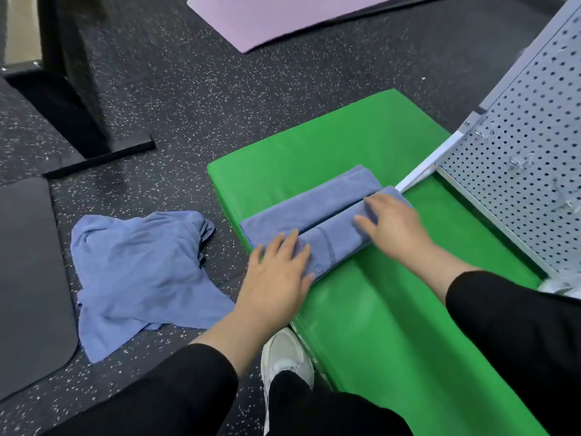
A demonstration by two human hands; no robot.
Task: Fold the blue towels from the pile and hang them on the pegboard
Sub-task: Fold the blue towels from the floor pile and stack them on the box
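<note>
Two flat hands, fingers straight, press a folded blue towel [317,212]: left hand [276,272] near end, right hand [393,225] far end. Soft terry, long rectangle (a crease runs lengthwise), it lies on a smooth green mat [377,309] beside the perforated metal pegboard [518,158]. Crumpled blue towels [138,272] sit on speckled rubber floor [188,89].

Folded blue towel [314,212]: soft matt cloth with a fine nap. Crumpled towel pile [141,275]: the same matt, creased cloth. Green pad [377,309]: smooth, slightly glossy covering, by which light is reflected. Pegboard [518,146]: perforated grey-painted metal. Floor [188,89]: matt dark rubber, speckled white. Purple mat [267,17]: smooth and matt.
</note>
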